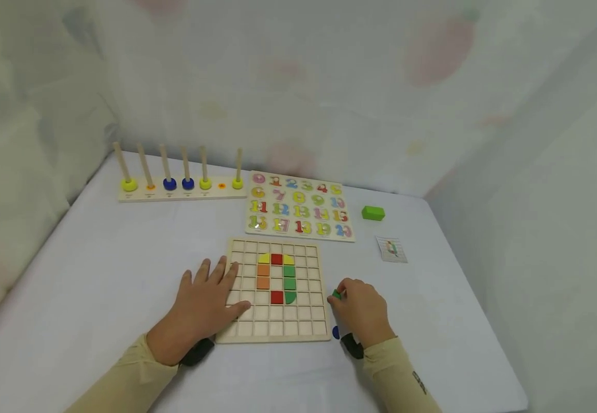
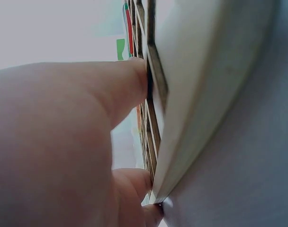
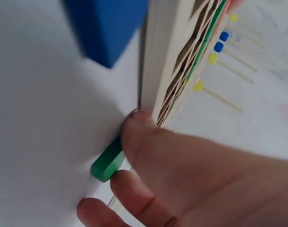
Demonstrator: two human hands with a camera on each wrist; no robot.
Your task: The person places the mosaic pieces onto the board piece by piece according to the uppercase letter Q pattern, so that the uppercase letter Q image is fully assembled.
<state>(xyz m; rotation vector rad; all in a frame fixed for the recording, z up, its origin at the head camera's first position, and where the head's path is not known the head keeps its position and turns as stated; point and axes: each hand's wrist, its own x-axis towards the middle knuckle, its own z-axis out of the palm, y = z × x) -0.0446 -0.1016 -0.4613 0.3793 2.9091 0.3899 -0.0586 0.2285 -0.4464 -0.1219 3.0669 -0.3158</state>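
A wooden grid board (image 1: pixel 260 328) lies flat on the table, with red, orange, yellow and green tiles forming a ring in its cells. My left hand (image 1: pixel 202 301) rests on the board's left edge, fingers straight and spread. To the right of the board, my right hand (image 1: pixel 364 310) pinches a small green tile (image 3: pixel 107 163) between thumb and finger, close over the table. Just below that hand, beside the board's edge, lies a blue piece (image 1: pixel 336 332), which looms large in the right wrist view. In the left wrist view, the thumb (image 2: pixel 130 85) presses on the grid.
Behind the grid board lies a number puzzle board (image 1: pixel 300 236). A peg stand (image 1: pixel 215 194) with yellow and blue beads stands at the back left. A bright green block (image 1: pixel 373 213) and a small picture card (image 1: pixel 391 250) lie at the right.
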